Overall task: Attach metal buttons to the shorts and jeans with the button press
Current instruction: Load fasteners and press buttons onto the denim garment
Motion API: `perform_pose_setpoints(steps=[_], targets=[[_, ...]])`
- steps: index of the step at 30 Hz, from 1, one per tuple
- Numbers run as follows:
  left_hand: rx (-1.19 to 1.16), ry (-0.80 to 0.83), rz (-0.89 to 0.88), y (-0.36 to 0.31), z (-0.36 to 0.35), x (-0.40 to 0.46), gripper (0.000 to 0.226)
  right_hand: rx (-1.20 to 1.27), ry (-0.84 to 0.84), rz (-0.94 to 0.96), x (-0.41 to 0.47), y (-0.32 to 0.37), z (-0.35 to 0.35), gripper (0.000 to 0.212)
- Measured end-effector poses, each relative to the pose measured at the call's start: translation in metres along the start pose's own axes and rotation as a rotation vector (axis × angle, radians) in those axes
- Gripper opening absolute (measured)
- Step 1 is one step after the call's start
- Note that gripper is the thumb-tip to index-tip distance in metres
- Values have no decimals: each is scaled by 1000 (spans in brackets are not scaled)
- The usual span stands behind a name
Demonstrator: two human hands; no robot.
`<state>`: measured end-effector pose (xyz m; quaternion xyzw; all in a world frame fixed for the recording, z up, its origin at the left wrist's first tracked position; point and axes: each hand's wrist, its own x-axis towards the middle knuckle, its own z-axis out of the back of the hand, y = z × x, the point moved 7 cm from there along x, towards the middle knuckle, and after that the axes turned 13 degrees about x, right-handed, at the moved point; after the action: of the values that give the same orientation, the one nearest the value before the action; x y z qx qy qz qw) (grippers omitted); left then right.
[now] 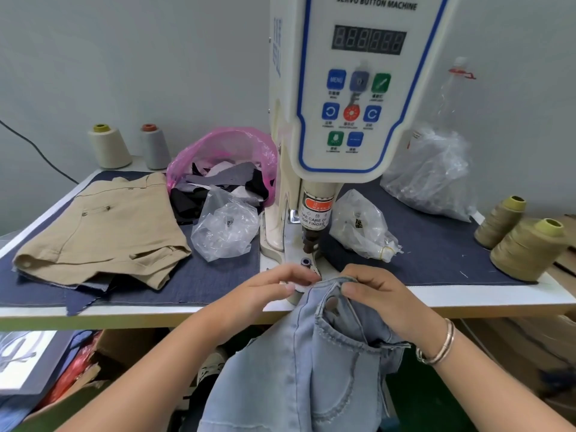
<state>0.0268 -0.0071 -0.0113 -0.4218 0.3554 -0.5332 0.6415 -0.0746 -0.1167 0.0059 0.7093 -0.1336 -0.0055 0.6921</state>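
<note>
- The light-blue jeans [280, 369] hang off the front edge of the tabletop [467, 297], waistband up at the press base and legs dropping toward the viewer, so the long axis runs near to far.
- The right hand [377, 291] pinches the waistband corner with curled fingers [352, 288]; the left hand [274, 285], just beside it, has its fingers bent at the waistband edge, thumb against fingertips, but what they grip is too small to tell.
- Just beyond both hands stands the lower die [306, 262] of the one button press [343, 120], its plunger raised above it.
- One pair of khaki shorts [103, 232] lies flat to the left, well apart.
- Three clear plastic bags [224, 229], one pink bag of scraps [224, 169], and four thread cones [526, 251], two at each side.
</note>
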Motion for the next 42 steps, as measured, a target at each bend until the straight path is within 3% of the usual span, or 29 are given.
perform_pose_setpoints(steps=[3, 8, 13, 19, 23, 30, 35, 42], targets=[[-29, 86, 29, 9, -11, 0, 41, 164, -2, 10, 2, -2, 0, 27], [-22, 42, -41, 14, -11, 2, 28, 210, 27, -33, 10, -1, -3, 21], [-391, -50, 2, 22, -4, -1, 12, 124, -40, -96, 17, -11, 15, 26], [-234, -46, 57, 26, 4, 9, 26, 190, -163, -70, 25, -25, 20, 17], [-166, -95, 27, 26, 16, 15, 15, 331, -189, -93, 29, -32, 20, 27], [-225, -155, 70, 41, 25, 34, 12, -6, -420, -20, 33, -43, 34, 35], [-277, -189, 51, 51, 23, 34, 27, -77, -461, 1, 27, -54, 33, 33], [-250, -285, 3, 55, 22, 31, 22, -54, -486, -1, 24, -56, 36, 33]])
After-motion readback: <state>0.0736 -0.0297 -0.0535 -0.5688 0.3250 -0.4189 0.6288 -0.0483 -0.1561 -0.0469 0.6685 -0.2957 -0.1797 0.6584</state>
